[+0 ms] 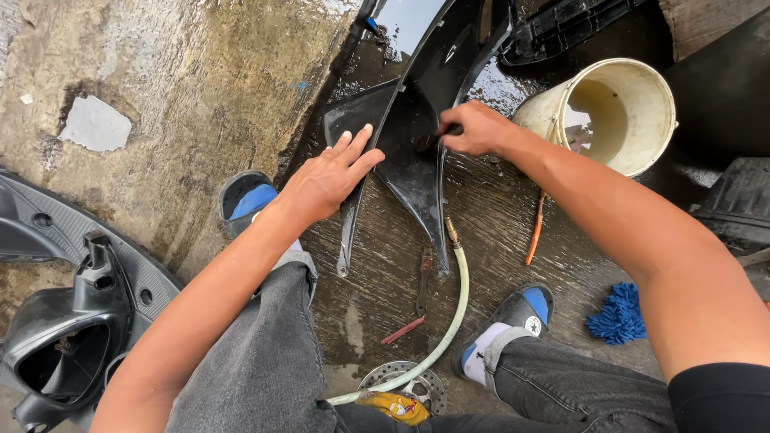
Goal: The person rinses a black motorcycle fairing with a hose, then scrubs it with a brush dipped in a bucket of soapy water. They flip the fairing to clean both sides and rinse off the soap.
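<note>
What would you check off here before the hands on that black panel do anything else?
1. Left hand flat on the black panel, steadying it: ok.
2. Right hand gripping a small dark tool on the panel: ok; what tool, cannot tell.
3. Hose flowing: cannot tell.
4. Bucket within reach, tilted: ok.
5. Ground dry underfoot: not ok, wet.
6. Blue mitt close by: ok.

Motorbike repair yard: fairing panels [417, 136], wet concrete [184, 88].
</note>
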